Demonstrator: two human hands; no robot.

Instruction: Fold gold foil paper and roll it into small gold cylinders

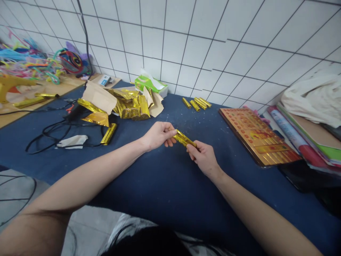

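Observation:
Over the middle of the dark blue table [170,185], both hands pinch one shiny gold foil roll [183,138]. My left hand [161,135] has its far left end between thumb and fingers. At the near right end, my right hand [203,156] grips with thumb and fingers closed. The roll slants down to the right. Farther back, several finished-looking gold rolls [194,105] lie side by side by the wall. To the left rests another gold roll [109,134], next to a heap of gold foil sheets [133,104] with brown paper backing.
A green tissue box [150,85] stands behind the foil heap. Black cables [48,132] and a white scrap [72,141] lie at left, near a yellow glue gun [16,85] and colourful pipe cleaners [32,58]. At right are a red-gold flat box [259,137] and stacked items under white cloth [315,97].

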